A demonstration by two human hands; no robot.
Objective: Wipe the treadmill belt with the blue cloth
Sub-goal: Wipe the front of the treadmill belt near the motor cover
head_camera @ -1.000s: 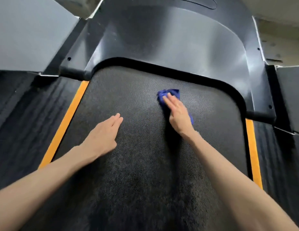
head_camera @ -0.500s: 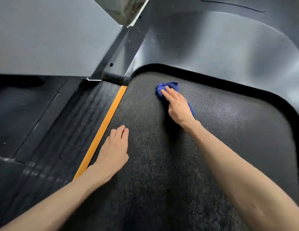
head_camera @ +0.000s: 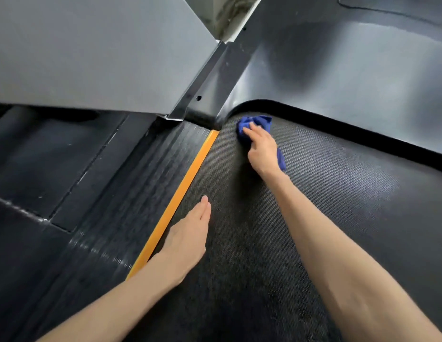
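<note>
The dark textured treadmill belt (head_camera: pixel 326 206) fills the lower right of the head view. A crumpled blue cloth (head_camera: pixel 258 123) lies on the belt at its far left corner, just under the curved edge of the motor cover. My right hand (head_camera: pixel 260 149) presses down on the cloth with fingers extended over it; part of the cloth shows behind the wrist. My left hand (head_camera: pixel 188 235) rests flat on the belt with straight fingers, close to the orange stripe, holding nothing.
An orange stripe (head_camera: pixel 180 198) runs along the belt's left edge, with the black ribbed side rail (head_camera: pixel 121 193) beside it. The glossy black motor cover (head_camera: pixel 350 70) rises at the far end. A grey upright panel (head_camera: pixel 91 50) stands at the upper left.
My right hand has slid the blue cloth leftward across the belt into its far left corner. My left hand has shifted left toward the orange stripe. The view has turned left.
</note>
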